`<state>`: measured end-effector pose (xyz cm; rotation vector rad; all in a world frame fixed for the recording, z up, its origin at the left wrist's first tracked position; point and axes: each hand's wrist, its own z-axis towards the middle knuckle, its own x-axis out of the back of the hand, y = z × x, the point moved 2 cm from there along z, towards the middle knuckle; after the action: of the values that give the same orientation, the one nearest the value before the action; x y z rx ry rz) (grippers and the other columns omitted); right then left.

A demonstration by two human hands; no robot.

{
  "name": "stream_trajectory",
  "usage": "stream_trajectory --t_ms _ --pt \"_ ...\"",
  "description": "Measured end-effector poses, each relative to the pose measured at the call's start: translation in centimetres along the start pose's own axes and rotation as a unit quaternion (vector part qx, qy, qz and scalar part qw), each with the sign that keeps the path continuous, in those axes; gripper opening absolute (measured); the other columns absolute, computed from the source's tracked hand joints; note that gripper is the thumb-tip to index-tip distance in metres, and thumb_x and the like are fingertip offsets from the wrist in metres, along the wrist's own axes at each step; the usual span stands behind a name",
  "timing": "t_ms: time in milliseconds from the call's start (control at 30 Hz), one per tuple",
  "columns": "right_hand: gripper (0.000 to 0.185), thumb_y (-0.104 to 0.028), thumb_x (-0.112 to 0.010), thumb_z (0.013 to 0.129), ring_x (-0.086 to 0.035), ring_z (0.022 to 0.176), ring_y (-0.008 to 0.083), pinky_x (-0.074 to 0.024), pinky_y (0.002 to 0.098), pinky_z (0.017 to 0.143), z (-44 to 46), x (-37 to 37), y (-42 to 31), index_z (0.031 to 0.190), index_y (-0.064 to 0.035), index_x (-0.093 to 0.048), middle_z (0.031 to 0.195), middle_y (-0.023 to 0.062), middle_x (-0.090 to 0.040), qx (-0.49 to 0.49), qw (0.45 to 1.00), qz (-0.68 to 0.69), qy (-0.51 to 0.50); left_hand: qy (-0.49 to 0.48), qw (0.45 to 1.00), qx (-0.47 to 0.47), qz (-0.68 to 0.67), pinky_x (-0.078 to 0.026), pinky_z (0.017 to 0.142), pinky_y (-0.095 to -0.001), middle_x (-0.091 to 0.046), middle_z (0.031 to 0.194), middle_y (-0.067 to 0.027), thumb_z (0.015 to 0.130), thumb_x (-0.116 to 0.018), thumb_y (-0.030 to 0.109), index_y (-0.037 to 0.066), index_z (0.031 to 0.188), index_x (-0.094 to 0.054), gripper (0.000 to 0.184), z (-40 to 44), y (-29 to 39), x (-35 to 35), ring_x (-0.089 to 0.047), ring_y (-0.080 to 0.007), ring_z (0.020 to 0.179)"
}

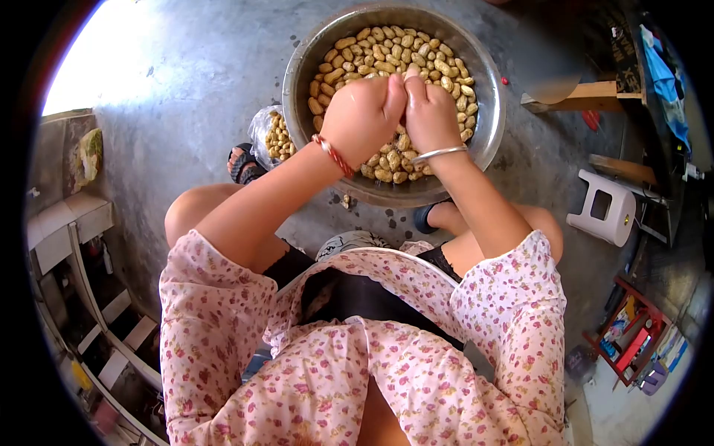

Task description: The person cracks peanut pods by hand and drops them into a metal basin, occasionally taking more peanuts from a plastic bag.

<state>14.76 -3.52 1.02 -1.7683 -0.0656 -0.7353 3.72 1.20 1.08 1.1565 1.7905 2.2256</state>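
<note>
Over a large metal basin [487,141], both of my hands meet with their fingers curled and thumbs side by side. My left hand [363,111], with a red and silver bracelet at the wrist, is closed against the right one. My right hand [431,117], wearing a silver bangle, is closed too. Whatever is pinched between the fingertips is hidden from this angle. Wet-looking peanuts in their shells [446,68] fill the basin below and around the hands.
Left of the basin, a clear plastic bag [260,128] holds more peanuts. A white plastic stool [606,208] and a wooden-legged table [580,98] are at the right. Shelving [97,297] lines the left side. A red rack [632,334] with small items stands lower right.
</note>
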Motion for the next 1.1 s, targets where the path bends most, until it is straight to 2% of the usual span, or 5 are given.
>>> stream_trajectory --t_ms 233,367,500,733,1100 --pt "0.046 -0.022 -0.043 0.094 -0.049 0.041 0.0310 -0.0392 0.0383 0.041 -1.0 0.2 -2.5 0.054 -0.0046 -0.057 0.047 0.0143 -0.050 0.323 0.934 -0.092 0.123 -0.142 0.973 0.119 -0.137 -0.040 0.044 -0.0325 -0.051 0.056 -0.0080 0.096 -0.042 0.028 0.003 0.083 -0.053 0.030 0.2 1.8 2.5 -0.051 -0.0226 0.049" --pt "0.048 -0.042 -0.039 0.094 -0.034 0.033 0.0161 -0.0232 0.0296 0.033 0.7 0.0 -1.8 0.058 -0.0116 -0.047 0.045 0.0011 -0.043 -0.320 0.855 0.381 -0.149 0.006 0.958 -0.168 0.233 -0.045 0.055 -0.0405 -0.059 0.068 -0.0162 0.095 -0.046 0.029 0.002 0.081 -0.057 0.032 0.3 2.4 2.1 -0.055 -0.0338 0.060" --pt "0.054 -0.056 -0.034 0.094 -0.027 0.036 0.0090 -0.0179 0.0233 0.034 0.3 1.2 -1.4 0.059 -0.0152 -0.042 0.048 -0.0028 -0.038 -0.290 0.853 0.389 -0.193 -0.001 0.990 -0.141 0.030 -0.043 0.054 -0.0381 -0.057 0.064 -0.0125 0.096 -0.045 0.028 0.001 0.078 -0.056 0.034 0.6 1.8 2.0 -0.055 -0.0268 0.055" --pt "0.043 -0.039 -0.049 0.091 -0.064 0.074 0.0358 -0.0497 0.0439 0.070 -0.2 2.0 1.2 0.086 0.0006 -0.065 0.081 0.0206 -0.065 0.044 0.884 -0.399 -0.240 -0.314 0.815 0.139 -0.467 -0.030 0.039 -0.0206 -0.056 0.080 -0.0122 0.094 -0.024 0.030 0.003 0.086 -0.050 0.038 1.4 0.8 4.5 -0.040 -0.0120 0.051" --pt "0.015 -0.011 -0.060 0.076 -0.064 0.090 0.0337 -0.0509 0.0446 0.077 -0.8 -0.8 6.6 0.088 -0.0056 -0.067 0.089 0.0181 -0.066 0.079 0.851 -0.404 -0.326 -0.267 0.877 0.308 -0.255 -0.035 0.036 -0.0186 -0.062 0.079 -0.0039 0.095 -0.046 0.021 0.001 0.099 -0.059 0.024 0.3 -4.3 1.1 -0.043 -0.0059 0.046"
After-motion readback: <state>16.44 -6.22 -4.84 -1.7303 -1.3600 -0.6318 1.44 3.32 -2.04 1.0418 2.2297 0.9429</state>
